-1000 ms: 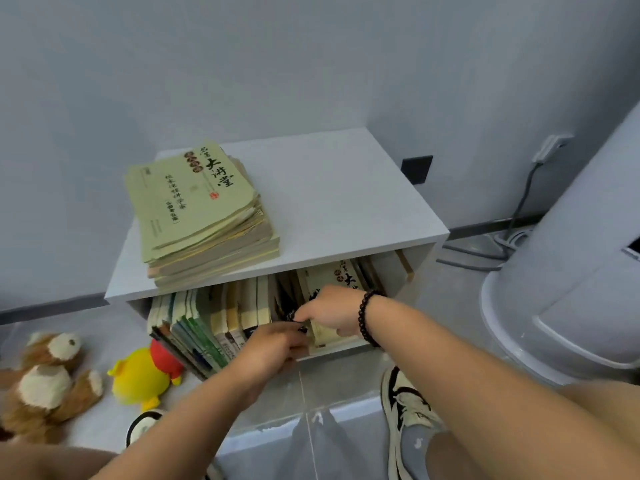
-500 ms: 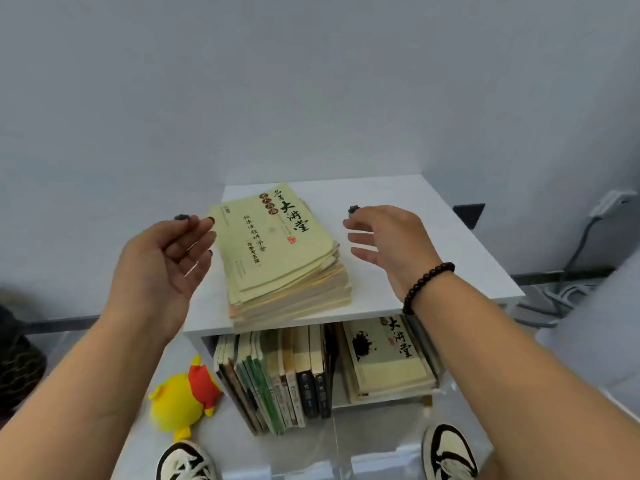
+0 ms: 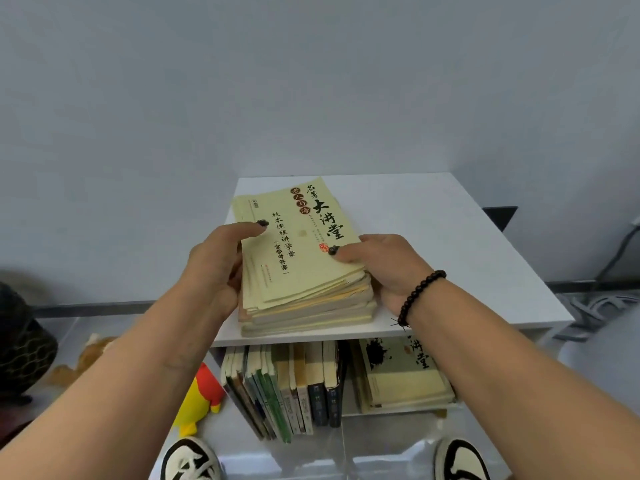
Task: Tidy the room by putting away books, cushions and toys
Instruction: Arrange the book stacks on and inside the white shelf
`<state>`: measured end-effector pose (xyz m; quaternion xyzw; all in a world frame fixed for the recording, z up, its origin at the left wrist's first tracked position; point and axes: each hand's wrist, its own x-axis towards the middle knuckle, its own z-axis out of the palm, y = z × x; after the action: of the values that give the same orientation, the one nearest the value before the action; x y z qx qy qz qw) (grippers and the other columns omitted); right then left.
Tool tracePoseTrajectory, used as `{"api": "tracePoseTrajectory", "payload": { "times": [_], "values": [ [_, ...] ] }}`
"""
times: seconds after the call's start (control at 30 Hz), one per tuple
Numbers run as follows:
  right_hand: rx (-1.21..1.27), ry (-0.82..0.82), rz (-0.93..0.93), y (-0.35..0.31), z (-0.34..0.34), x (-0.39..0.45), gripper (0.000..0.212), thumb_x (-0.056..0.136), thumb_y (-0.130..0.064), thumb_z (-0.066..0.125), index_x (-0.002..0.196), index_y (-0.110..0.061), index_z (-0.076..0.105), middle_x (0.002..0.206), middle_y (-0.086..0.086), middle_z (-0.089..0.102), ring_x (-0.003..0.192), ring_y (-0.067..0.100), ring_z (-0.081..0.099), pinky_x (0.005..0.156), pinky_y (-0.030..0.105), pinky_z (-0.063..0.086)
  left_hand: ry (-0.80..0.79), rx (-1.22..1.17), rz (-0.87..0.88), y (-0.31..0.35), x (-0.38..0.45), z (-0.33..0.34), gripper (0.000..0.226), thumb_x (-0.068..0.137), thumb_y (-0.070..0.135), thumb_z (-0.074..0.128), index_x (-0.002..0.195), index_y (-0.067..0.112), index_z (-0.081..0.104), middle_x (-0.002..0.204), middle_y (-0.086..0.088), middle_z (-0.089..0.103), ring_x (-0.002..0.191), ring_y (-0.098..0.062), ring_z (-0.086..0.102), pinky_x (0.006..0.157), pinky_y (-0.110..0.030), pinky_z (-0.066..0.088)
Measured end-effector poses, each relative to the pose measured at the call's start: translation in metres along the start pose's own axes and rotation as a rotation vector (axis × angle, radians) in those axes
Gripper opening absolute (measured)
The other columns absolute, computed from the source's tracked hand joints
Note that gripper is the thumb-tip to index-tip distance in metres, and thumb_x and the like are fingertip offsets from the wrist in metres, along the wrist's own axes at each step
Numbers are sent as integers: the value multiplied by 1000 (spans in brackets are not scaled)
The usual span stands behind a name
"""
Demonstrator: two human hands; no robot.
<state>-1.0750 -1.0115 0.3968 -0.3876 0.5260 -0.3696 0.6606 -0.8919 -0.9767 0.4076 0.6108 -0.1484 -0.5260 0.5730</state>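
A stack of pale green paperback books (image 3: 298,258) lies on top of a low white shelf unit (image 3: 450,258). My left hand (image 3: 214,268) grips the stack's left side, thumb on the top cover. My right hand (image 3: 384,268), with a black bead bracelet at the wrist, grips the right side, thumb on the cover too. Below, the shelf holds a row of upright books (image 3: 287,389) on the left and a flat pile of books (image 3: 401,372) on the right. A yellow and red plush toy (image 3: 199,400) lies on the floor left of the shelf.
A brown plush toy (image 3: 86,358) lies further left on the floor beside a dark patterned object (image 3: 20,341). A black wall socket (image 3: 500,216) and grey cables (image 3: 595,306) are at the right. My two shoes (image 3: 190,459) stand in front of the shelf.
Both hands rose from the lower shelf to the top, hovered open beside the stack, and now clasp it from both sides. The view moved closer and up.
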Motion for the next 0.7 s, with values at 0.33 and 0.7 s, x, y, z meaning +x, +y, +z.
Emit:
{"api": "tracePoseTrajectory", "payload": {
  "times": [0.33,0.7],
  "values": [
    [77,-36,-139,22,-26,-21,24,83,2,69,102,-11,71,101,5,75,92,21,72,77,35,58,-87,-5,-90,-1,8,3,55,66,25,88,108,10,56,98,-8,59,95,-20,65,106,-43,44],
    [132,-110,-157,27,-58,-35,33,84,8,61,113,-6,68,109,9,73,104,30,68,87,42,57,-186,185,30,-6,-1,41,38,68,32,79,102,18,69,87,1,75,76,-18,71,66,-33,54]
  ]
}}
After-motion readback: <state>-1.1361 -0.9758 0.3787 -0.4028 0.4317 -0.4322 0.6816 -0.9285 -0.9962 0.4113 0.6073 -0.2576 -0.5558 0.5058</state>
